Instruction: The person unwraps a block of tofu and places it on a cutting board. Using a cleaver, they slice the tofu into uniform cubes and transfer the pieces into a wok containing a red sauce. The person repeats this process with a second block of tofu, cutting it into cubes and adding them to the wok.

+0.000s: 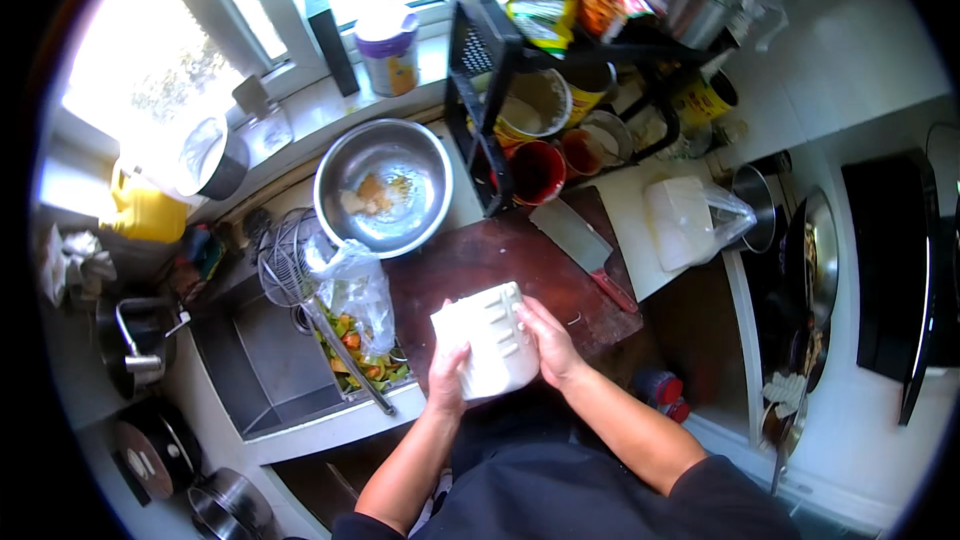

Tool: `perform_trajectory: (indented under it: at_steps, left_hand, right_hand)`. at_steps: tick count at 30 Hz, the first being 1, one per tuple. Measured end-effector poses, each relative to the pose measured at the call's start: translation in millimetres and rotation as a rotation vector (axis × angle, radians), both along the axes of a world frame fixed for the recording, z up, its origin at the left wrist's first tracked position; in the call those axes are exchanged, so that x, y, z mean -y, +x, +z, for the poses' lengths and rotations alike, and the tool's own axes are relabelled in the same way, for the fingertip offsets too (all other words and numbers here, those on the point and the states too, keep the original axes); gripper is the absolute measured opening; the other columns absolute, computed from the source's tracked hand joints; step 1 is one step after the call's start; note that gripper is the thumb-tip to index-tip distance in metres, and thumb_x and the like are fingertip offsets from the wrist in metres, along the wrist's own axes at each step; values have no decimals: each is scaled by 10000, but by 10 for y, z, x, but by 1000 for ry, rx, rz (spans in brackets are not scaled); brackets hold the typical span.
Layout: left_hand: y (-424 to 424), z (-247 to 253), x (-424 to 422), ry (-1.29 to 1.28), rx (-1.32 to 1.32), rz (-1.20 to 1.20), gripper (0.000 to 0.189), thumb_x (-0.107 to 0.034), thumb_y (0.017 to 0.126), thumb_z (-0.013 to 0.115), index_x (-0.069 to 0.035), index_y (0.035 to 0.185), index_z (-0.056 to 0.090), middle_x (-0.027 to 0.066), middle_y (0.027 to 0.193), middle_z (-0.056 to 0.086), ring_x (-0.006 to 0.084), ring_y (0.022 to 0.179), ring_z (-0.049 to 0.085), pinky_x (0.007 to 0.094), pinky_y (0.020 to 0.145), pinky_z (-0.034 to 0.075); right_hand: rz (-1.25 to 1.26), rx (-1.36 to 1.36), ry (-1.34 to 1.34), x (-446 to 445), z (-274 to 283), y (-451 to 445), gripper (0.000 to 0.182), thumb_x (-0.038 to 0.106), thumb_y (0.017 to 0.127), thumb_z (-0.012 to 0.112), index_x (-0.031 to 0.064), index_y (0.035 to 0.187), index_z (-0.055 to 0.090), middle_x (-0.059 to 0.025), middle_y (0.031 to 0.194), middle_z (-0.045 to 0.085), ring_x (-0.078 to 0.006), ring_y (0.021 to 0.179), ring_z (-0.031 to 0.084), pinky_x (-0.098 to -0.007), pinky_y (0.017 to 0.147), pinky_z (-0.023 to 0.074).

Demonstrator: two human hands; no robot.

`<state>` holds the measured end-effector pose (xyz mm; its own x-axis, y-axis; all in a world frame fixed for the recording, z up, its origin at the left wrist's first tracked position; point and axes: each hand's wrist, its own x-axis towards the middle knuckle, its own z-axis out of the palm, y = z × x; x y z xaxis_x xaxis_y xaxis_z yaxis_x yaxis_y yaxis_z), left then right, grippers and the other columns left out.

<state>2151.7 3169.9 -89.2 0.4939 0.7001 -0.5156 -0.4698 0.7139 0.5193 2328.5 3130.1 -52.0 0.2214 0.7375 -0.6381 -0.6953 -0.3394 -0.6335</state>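
Between my two hands is a white rectangular container with ribbed moulding (491, 345), held up over the near edge of a dark red cutting board (465, 262). My left hand (448, 371) grips its left side and my right hand (551, 337) its right side. What the container holds cannot be seen. A cleaver (574, 236) with a red handle lies on the right of the board. Beyond the board's left part stands a steel bowl (424, 221) with brown and pale powders (379, 193) at its bottom.
To the left, a sink (277, 352) holds vegetable scraps (352, 371), with a wire strainer (289, 259) and a plastic bag (364, 292) above. A black rack (491, 112) with tubs stands behind the board. A bagged white block (679, 221) and a wok (821, 255) are at right.
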Motion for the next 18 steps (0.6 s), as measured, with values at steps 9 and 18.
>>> perform_trajectory:
  at_steps: [9,18]
  left_hand:
    - [397,-210,334,195,-270,-67,970,-283,891,753,-81,1674,216,144,1574,432,303,1436,448,416,1193,352]
    - [580,-277,470,255,-433,-1,942,-131,917,739,-40,1678,190,149,1584,428,292,1431,448,402,1204,336]
  right_hand:
    - [-82,-125,28,463,-754,284,331,269,1107,527,76,1365,599,-38,1268,673,-150,1204,609,-329,1061,457]
    - [352,1030,-68,565,-791,545,688,465,1070,583,-14,1545,447,-201,1533,539,-345,1447,486,-417,1192,381]
